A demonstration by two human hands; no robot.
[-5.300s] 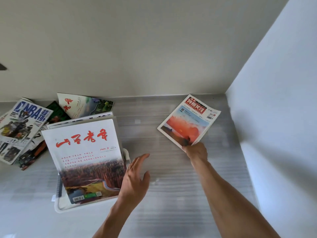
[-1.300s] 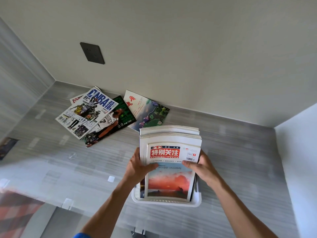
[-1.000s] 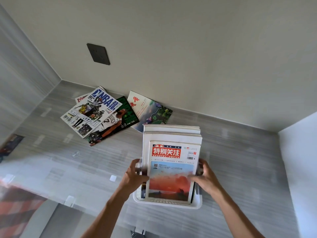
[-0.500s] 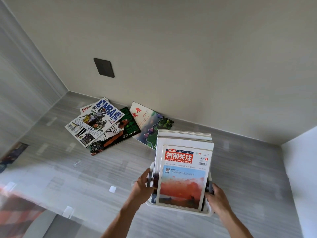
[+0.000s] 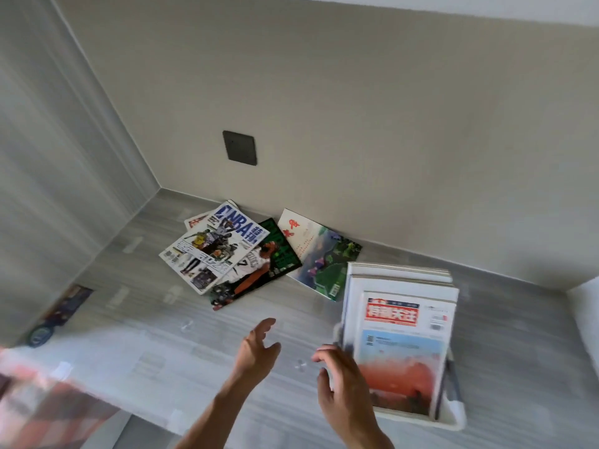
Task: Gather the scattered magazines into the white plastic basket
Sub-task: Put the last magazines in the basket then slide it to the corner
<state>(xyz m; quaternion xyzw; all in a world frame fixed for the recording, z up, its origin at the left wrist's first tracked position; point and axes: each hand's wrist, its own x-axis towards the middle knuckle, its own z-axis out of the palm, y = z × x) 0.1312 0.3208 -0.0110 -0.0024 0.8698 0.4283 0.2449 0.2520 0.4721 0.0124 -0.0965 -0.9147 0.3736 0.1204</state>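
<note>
a: both hands are up in front of the camera, and neither has hold of anything. the left hand (image 5: 257, 348) hangs over the grey striped floor (image 5: 324, 426), fingers spread and loose.

b: and the right hand (image 5: 340, 384)?

a: open too, fingers curled a little, just beside the left edge of the white plastic basket (image 5: 452, 419). whether it touches the stack i cannot tell, the frame is blurred there.

b: what's in that basket?

a: magazines standing on edge. the front magazine (image 5: 402, 351) has a red banner with white chinese characters, smeared by motion, and an orange-red picture below. white-edged magazines (image 5: 398, 275) stand packed behind it.

b: anything left on the floor?

a: a loose pile near the wall (image 5: 356, 108). on top is the nba magazine (image 5: 214, 247), big blue "nba" letters readable, basketball players on the cover. under it a green magazine (image 5: 269, 264) shows a player in a white jersey with the number 7. beside that, a white and green magazine (image 5: 319, 254) has red brush characters at its top. a fourth cover (image 5: 197, 218) peeks from under the pile.

b: anything else?

a: a dark plate (image 5: 240, 148) on the wall above the pile.
</note>
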